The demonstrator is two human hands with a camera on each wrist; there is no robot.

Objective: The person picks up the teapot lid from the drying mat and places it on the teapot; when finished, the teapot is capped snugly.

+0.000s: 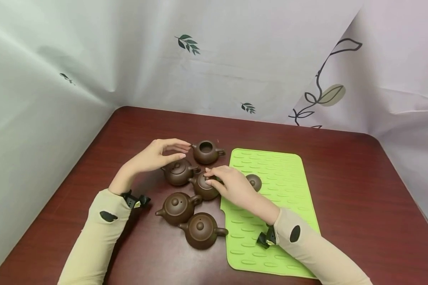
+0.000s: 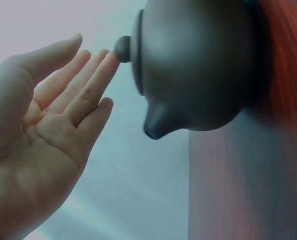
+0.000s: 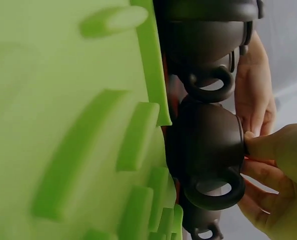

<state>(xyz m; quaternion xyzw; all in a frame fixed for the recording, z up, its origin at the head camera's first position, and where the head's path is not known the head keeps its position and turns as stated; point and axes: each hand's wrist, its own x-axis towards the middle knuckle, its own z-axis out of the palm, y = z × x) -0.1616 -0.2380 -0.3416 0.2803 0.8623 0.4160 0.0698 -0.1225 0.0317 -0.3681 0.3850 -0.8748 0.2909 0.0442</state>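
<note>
Thumb and forefinger of my right hand (image 1: pixel 235 186) pinch the lid knob of a dark brown teapot (image 1: pixel 204 193), the middle one of the cluster. The right wrist view shows this teapot's body (image 3: pixel 208 140) and handle beside the fingertips; the knob is mostly hidden. With fingers extended, my left hand (image 1: pixel 157 156) hovers over another lidded teapot (image 1: pixel 176 177), holding nothing. Its fingertips are near the spout of a lidless teapot (image 1: pixel 205 157) at the back. A loose brown lid (image 1: pixel 255 182) lies on the green mat (image 1: pixel 271 190), partly behind my right hand.
Two more lidded teapots, one (image 1: pixel 176 209) and another (image 1: pixel 200 233), stand nearer the front. The latter's handle reaches the mat's left edge. All rest on a dark red wooden table (image 1: pixel 353 190) with pale patterned cloth (image 1: pixel 214 71) hanging around it.
</note>
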